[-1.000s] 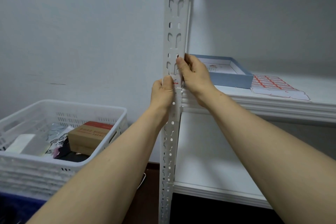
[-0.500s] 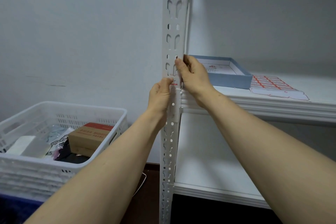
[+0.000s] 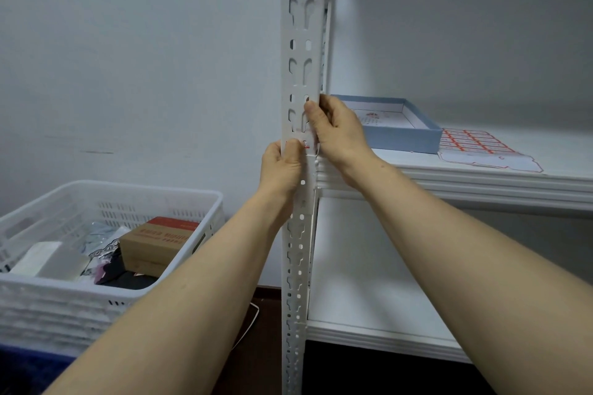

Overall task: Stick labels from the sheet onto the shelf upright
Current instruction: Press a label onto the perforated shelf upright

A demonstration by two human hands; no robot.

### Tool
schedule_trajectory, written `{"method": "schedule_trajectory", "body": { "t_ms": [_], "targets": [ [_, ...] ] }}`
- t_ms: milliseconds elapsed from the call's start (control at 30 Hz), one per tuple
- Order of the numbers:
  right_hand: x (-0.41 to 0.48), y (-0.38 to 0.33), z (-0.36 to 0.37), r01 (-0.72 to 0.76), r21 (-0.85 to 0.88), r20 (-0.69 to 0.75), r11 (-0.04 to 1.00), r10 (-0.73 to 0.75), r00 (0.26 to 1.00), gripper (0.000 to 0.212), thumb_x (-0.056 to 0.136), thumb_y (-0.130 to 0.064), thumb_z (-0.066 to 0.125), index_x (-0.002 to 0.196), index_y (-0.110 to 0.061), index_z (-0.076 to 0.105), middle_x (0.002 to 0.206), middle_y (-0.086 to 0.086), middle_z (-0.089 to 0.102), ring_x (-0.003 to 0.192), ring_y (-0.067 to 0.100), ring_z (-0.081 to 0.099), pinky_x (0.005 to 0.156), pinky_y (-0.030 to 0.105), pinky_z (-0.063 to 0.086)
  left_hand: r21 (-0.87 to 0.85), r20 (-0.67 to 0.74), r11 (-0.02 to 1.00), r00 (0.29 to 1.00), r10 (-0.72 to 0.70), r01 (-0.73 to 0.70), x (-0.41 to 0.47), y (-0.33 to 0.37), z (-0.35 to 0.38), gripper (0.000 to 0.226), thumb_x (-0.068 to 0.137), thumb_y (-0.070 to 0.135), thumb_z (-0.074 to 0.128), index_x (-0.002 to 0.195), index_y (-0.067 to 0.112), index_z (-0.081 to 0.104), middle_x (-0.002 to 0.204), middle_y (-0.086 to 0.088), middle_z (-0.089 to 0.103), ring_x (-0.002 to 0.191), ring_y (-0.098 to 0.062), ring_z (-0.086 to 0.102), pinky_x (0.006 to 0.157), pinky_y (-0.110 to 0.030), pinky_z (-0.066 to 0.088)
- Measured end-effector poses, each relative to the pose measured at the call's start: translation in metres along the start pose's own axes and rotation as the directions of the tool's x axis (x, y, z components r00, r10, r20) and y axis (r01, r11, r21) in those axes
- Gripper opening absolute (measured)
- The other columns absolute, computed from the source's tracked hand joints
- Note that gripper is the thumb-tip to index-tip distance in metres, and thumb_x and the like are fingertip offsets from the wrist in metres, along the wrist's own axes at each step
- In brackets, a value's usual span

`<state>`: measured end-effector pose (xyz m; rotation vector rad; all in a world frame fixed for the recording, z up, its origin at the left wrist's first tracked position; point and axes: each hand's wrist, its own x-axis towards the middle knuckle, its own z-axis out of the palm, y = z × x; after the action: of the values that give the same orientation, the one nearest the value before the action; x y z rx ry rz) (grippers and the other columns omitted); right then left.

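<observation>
The white perforated shelf upright (image 3: 299,67) runs from top to bottom in the middle of the view. A small white label with a red mark (image 3: 307,146) lies on its front face at the level of the upper shelf. My left hand (image 3: 280,170) grips the upright from the left, its thumb pressing on the front beside the label. My right hand (image 3: 338,133) holds the upright from the right, thumb on the front just above the label, fingers hidden behind the edge. The label sheet (image 3: 478,147) with red-framed labels lies on the upper shelf.
An open blue box (image 3: 404,133) stands on the upper shelf (image 3: 481,179) next to the sheet. A lower shelf board (image 3: 369,298) sits below. At the left a white plastic crate (image 3: 106,295) holds a brown carton (image 3: 157,242) and packets.
Both hands stay on the upright at the same height. The left thumb has shifted slightly across the label; nothing else has moved.
</observation>
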<state>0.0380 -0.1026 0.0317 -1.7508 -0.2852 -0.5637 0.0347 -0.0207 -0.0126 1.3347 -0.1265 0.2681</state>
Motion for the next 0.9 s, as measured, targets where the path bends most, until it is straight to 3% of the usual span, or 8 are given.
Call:
{"method": "schedule_trajectory", "body": {
  "t_ms": [200, 333, 433, 567, 667, 767, 900],
  "targets": [
    [-0.0010, -0.0012, -0.0007, 0.000, -0.004, 0.007, 1.000, 0.000, 1.000, 0.030, 0.096, -0.027, 0.049, 0.120, -0.010, 0.055, 0.114, 0.005, 0.065, 0.107, 0.021, 0.061, 0.098, 0.041, 0.047, -0.078, 0.010, 0.997, 1.000, -0.018, 0.019, -0.0039, 0.0000, -0.0019, 0.016, 0.091, 0.019, 0.049, 0.077, 0.015, 0.055, 0.066, 0.001, 0.056, 0.059, -0.013, 0.052, 0.047, -0.016, 0.043],
    [-0.0006, -0.0015, -0.0015, 0.008, -0.007, 0.003, 1.000, -0.008, 1.000, 0.031, 0.095, -0.027, 0.050, 0.120, -0.009, 0.055, 0.115, 0.006, 0.065, 0.108, 0.021, 0.060, 0.099, 0.040, 0.046, -0.194, 0.045, 0.979, 0.997, -0.058, 0.066, -0.0047, 0.0031, -0.0007, 0.024, 0.090, 0.024, 0.046, 0.082, 0.013, 0.066, 0.074, -0.006, 0.064, 0.069, -0.021, 0.059, 0.061, -0.029, 0.046],
    [-0.0003, -0.0014, -0.0007, 0.012, -0.011, 0.002, 1.000, -0.012, 1.000, 0.030, 0.095, -0.027, 0.050, 0.119, -0.009, 0.056, 0.114, 0.005, 0.065, 0.107, 0.020, 0.060, 0.098, 0.039, 0.047, -0.147, -0.011, 0.989, 1.000, -0.023, 0.021, -0.0033, -0.0002, 0.0008, 0.021, 0.090, 0.020, 0.045, 0.079, 0.012, 0.061, 0.074, -0.007, 0.060, 0.071, -0.022, 0.055, 0.065, -0.032, 0.044],
    [0.0002, -0.0007, 0.0002, 0.012, -0.007, -0.007, 1.000, -0.012, 1.000, 0.031, 0.095, -0.027, 0.050, 0.120, -0.009, 0.055, 0.114, 0.006, 0.065, 0.108, 0.021, 0.060, 0.099, 0.041, 0.046, -0.111, -0.041, 0.994, 0.999, -0.015, 0.011, -0.0021, -0.0008, 0.0008, 0.026, 0.091, 0.015, 0.042, 0.067, 0.016, 0.050, 0.055, 0.004, 0.051, 0.049, -0.011, 0.047, 0.048, -0.021, 0.039],
    [-0.0001, -0.0002, 0.0005, 0.015, -0.008, -0.012, 1.000, -0.015, 1.000, 0.031, 0.095, -0.027, 0.050, 0.119, -0.008, 0.056, 0.114, 0.006, 0.065, 0.108, 0.021, 0.060, 0.099, 0.041, 0.046, -0.116, -0.048, 0.993, 0.999, -0.018, 0.012, -0.0012, -0.0021, -0.0005, 0.029, 0.091, 0.013, 0.039, 0.063, 0.017, 0.046, 0.057, 0.003, 0.047, 0.053, -0.012, 0.043, 0.051, -0.023, 0.037],
    [-0.0005, -0.0001, -0.0003, 0.015, -0.013, -0.007, 1.000, -0.015, 1.000, 0.031, 0.095, -0.028, 0.050, 0.118, -0.008, 0.056, 0.114, 0.005, 0.065, 0.107, 0.021, 0.060, 0.098, 0.041, 0.046, -0.160, -0.022, 0.986, 0.998, -0.060, 0.056, -0.0034, -0.0011, -0.0019, 0.025, 0.090, 0.015, 0.040, 0.069, 0.015, 0.053, 0.059, 0.001, 0.054, 0.056, -0.015, 0.049, 0.049, -0.020, 0.041],
    [-0.0006, 0.0000, -0.0007, 0.012, -0.013, -0.005, 1.000, -0.012, 1.000, 0.031, 0.095, -0.028, 0.050, 0.118, -0.008, 0.056, 0.112, 0.006, 0.065, 0.107, 0.021, 0.060, 0.098, 0.040, 0.047, -0.208, 0.041, 0.974, 0.995, -0.087, 0.094, -0.0044, 0.0021, -0.0013, 0.022, 0.089, 0.023, 0.047, 0.082, 0.013, 0.065, 0.071, -0.004, 0.064, 0.063, -0.019, 0.059, 0.056, -0.026, 0.046]
  ]
}}
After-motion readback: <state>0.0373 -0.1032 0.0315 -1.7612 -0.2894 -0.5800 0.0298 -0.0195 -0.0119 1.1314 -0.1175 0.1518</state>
